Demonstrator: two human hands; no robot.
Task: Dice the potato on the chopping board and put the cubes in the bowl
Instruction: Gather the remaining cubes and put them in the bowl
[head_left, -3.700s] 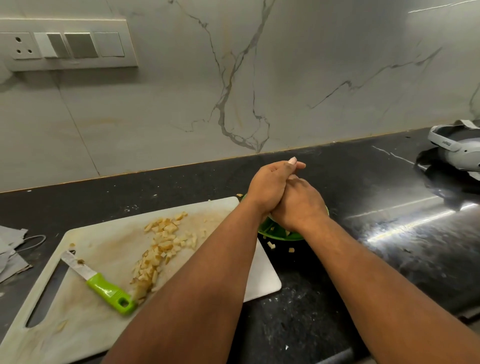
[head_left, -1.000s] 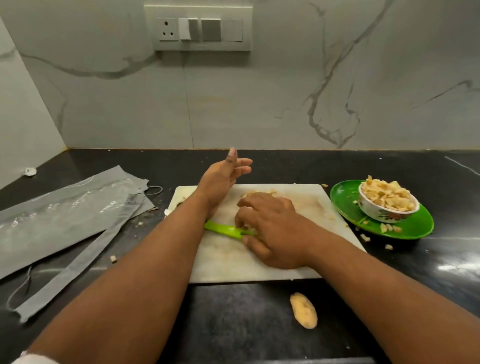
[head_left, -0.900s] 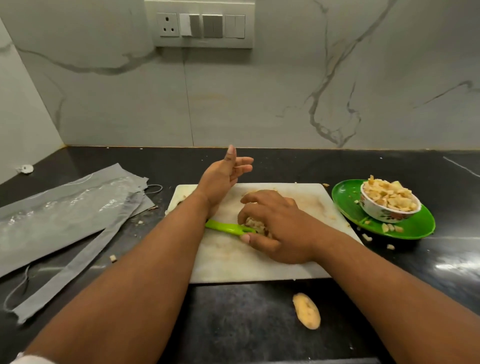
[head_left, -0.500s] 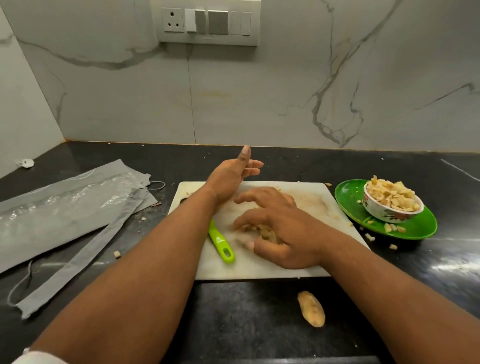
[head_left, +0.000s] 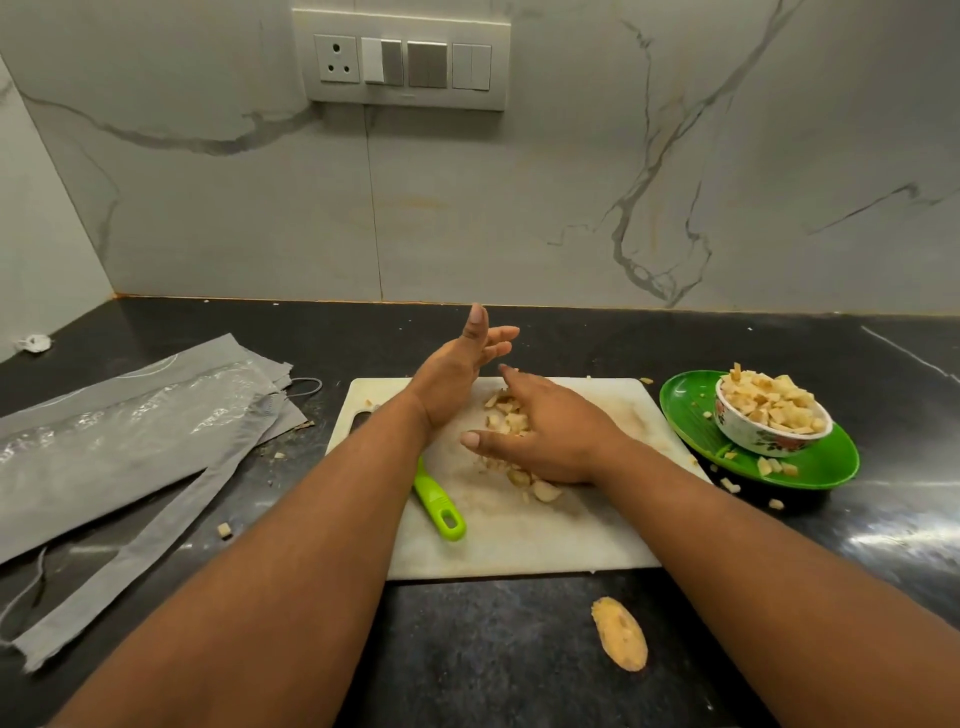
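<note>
scooping stage: right hand (head_left: 545, 436) fingers cupped over the last cubes (head_left: 506, 415) mid-frame on the chopping board (head_left: 571, 540); left hand (head_left: 457, 371) splayed, empty. bowl (head_left: 769, 436) at right heaped; dicing looks done.

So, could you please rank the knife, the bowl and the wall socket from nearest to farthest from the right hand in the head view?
1. Knife: on the chopping board, just left of the right hand.
2. Bowl: on the green plate, off to the right.
3. Wall socket: high on the wall, far behind.
</note>
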